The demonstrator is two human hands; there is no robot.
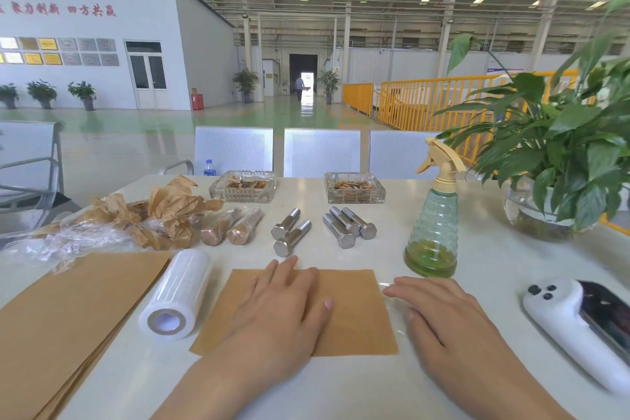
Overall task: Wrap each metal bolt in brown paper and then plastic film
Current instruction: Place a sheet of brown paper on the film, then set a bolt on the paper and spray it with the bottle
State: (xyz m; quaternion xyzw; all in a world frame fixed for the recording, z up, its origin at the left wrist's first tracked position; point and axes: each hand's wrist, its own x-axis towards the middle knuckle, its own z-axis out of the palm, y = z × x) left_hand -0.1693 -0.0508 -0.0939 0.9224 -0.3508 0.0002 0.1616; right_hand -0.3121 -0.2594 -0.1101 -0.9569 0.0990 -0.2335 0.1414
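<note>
The left hand [283,310] lies flat on a square sheet of brown paper [354,317], its fingers straight and a little spread, pressing the sheet against the white table [341,385]. It holds nothing. The right hand [439,320] rests just beside the right edge of the sheet, fingers relaxed and pointing left, lying on a thin piece of clear plastic film [388,283] that shows at the paper's corner. It also grips nothing.

Beyond the sheet lie five bare metal bolts. A pair of bolts [289,232] is near the left fingertips, side by side, with the hexagon heads toward the person and the threaded ends pointing away and slightly right. A group of three bolts [347,227] lies to their right, heads also toward the person, the shafts pointing away and slightly left. None of them touches the paper.

Left of the pair are two wrapped bolts [231,227], in brown paper under film, their long axis running away from the person in the same way. Further left is a heap of crumpled paper and film [143,218].

A roll of plastic film [175,293] lies just left of the sheet, with its open end toward the person. A stack of brown paper [68,314] is at the far left. A spray bottle [433,225] stands to the right, beside a potted plant [559,164], and two glass ashtrays [243,186] sit at the far edge.
</note>
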